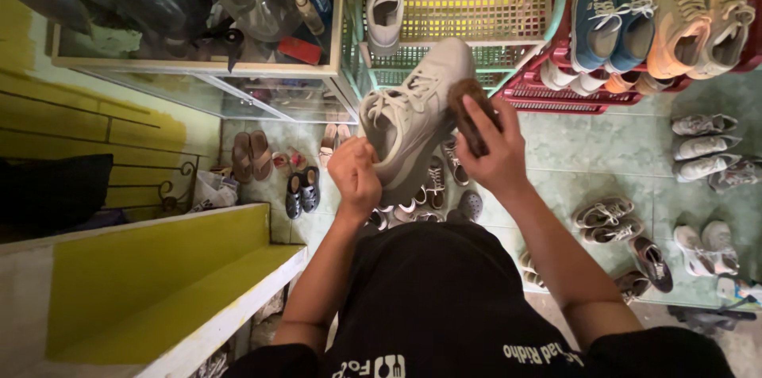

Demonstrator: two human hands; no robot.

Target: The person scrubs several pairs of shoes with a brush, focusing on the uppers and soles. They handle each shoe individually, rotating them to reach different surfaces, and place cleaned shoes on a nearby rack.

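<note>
We see the left hand (355,176) closed around the heel of a pale grey sneaker (413,112), held up above the tiled floor (587,156) — toe pointing away toward a mint plastic rack (476,9). The right hand (492,148) grips a brown brush (470,112) pressed against the sneaker's side — pairs of shoes lie scattered below.

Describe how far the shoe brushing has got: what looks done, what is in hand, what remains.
Done: nothing can be confirmed finished. In hand: the left hand holds a grey-white sneaker up, and the right hand presses a brown brush against its side. Left: many pairs on the tiled floor, and a single pale sneaker in the plastic basket; their cleanliness cannot be judged.
</note>
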